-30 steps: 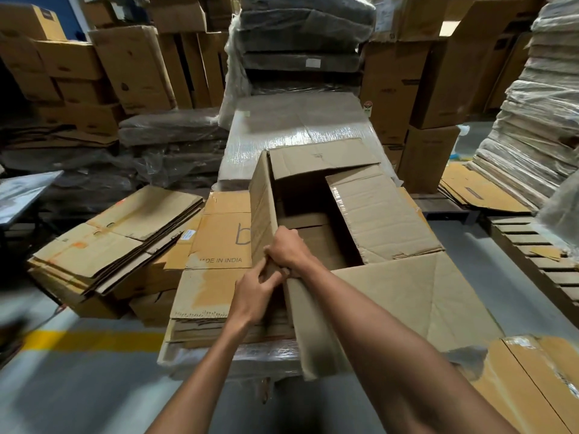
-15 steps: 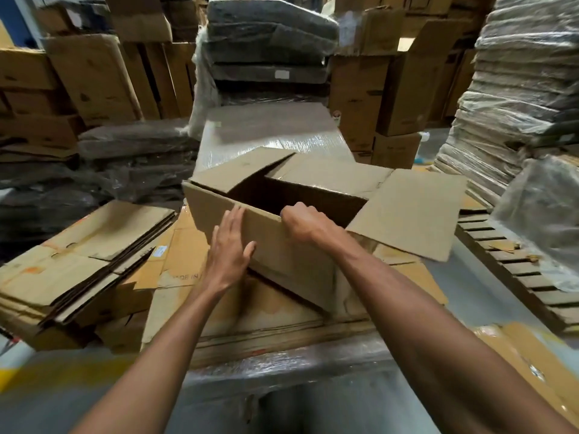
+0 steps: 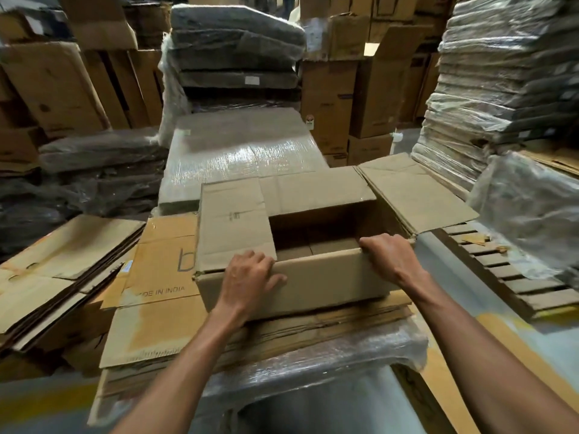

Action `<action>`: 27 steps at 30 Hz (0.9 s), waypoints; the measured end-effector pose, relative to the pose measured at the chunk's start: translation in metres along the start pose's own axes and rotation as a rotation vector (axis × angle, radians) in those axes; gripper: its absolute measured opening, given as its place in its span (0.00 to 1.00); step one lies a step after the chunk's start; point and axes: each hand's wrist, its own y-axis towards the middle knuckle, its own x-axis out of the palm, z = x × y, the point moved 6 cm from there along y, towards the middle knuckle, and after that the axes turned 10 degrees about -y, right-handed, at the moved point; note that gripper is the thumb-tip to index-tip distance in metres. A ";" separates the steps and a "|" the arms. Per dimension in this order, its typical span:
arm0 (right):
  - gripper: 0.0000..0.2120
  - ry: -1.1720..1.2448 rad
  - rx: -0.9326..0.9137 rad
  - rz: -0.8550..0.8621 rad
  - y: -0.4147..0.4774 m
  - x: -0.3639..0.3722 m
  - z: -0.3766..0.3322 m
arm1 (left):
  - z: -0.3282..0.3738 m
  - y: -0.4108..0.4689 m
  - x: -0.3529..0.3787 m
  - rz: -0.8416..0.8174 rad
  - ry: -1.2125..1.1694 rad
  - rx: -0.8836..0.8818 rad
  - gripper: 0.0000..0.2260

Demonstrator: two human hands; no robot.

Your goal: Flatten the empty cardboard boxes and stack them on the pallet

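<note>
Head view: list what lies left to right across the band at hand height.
Pile of flattened boxes → printed flattened sheet → left hand → right hand, both hands on the open box → wooden pallet.

The box (image 3: pixel 329 283) is plain brown, the flattened sheet (image 3: pixel 156 324) orange-patched tan, the blurred floor stripe (image 3: pixel 31 402) seemingly yellow.
</note>
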 end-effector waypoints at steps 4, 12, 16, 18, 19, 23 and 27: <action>0.09 0.046 0.029 0.020 -0.014 0.020 -0.002 | 0.014 -0.014 0.014 0.034 0.006 -0.106 0.14; 0.14 0.256 -0.147 0.175 -0.008 0.016 -0.088 | 0.019 -0.023 0.012 0.070 0.075 -0.134 0.20; 0.13 0.252 -0.099 0.250 -0.010 0.021 -0.096 | 0.023 -0.024 0.008 0.080 0.091 -0.137 0.20; 0.12 0.262 -0.087 0.283 -0.013 0.026 -0.092 | 0.030 -0.026 0.004 0.133 0.065 -0.121 0.19; 0.13 0.262 -0.090 0.300 -0.014 0.028 -0.091 | 0.033 -0.028 0.002 0.169 0.051 -0.116 0.19; 0.14 0.255 -0.084 0.320 -0.014 0.031 -0.092 | 0.033 -0.036 -0.015 0.302 -0.009 -0.111 0.29; 0.14 0.298 -0.071 0.354 -0.013 0.035 -0.092 | 0.006 -0.032 -0.045 0.333 0.044 -0.172 0.35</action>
